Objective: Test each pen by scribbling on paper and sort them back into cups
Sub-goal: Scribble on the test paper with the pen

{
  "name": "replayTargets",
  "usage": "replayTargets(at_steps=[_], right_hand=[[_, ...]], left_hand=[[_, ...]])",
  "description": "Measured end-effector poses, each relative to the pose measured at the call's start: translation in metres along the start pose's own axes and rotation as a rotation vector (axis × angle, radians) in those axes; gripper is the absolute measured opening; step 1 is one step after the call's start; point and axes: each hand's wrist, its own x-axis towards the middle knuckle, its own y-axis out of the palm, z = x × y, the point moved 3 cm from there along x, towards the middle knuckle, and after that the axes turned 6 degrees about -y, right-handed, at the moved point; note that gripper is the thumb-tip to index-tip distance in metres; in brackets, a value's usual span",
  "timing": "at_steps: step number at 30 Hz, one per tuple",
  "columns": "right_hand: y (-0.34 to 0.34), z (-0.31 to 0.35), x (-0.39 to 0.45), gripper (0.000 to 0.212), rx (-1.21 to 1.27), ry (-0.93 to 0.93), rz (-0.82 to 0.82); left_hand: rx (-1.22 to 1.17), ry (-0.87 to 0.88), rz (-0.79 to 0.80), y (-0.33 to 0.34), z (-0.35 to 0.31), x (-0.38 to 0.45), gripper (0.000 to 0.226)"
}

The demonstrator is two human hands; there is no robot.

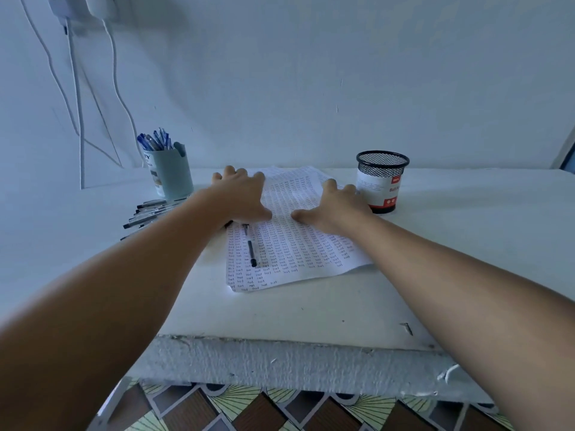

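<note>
A sheet of paper [289,244] covered in rows of small written marks lies on the white table [311,312]. Both palms lie flat on it: my left hand [241,197] on its far left part, my right hand [334,208] on its far right part, fingers spread. A black-capped pen [250,248] lies on the paper below my left hand. A pale blue cup [172,174] with several blue pens [155,140] stands at the back left. A black mesh cup [381,181] with a white and red label stands at the right. Several loose pens [147,213] lie left of the paper.
White cables [77,104] hang down the wall at the back left. The table's rough front edge [295,362] is near me, with a patterned floor [280,412] below. A small dark screw [406,328] lies near the front right edge.
</note>
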Motion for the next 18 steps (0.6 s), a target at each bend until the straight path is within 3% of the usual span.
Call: replayTargets(at_steps=[4, 7, 9, 12, 18], right_hand=[[-0.001, 0.004, 0.002, 0.098, -0.094, -0.020, -0.023], [-0.003, 0.024, -0.001, 0.080, -0.093, -0.287, -0.095], [0.005, 0.038, -0.007, 0.076, 0.050, -0.431, 0.011], [0.025, 0.047, -0.014, 0.072, 0.050, -0.428, 0.164], [0.031, 0.039, -0.011, 0.074, 0.131, -0.374, 0.095]], left_hand=[[0.088, -0.084, 0.149, -0.006, 0.012, 0.000, 0.045], [0.070, -0.055, 0.152, -0.008, 0.012, -0.002, 0.036], [0.064, -0.050, 0.136, -0.010, 0.011, -0.005, 0.033], [0.065, -0.073, 0.110, -0.012, 0.013, -0.009, 0.032], [-0.051, -0.071, 0.079, -0.010, 0.015, -0.012, 0.035]])
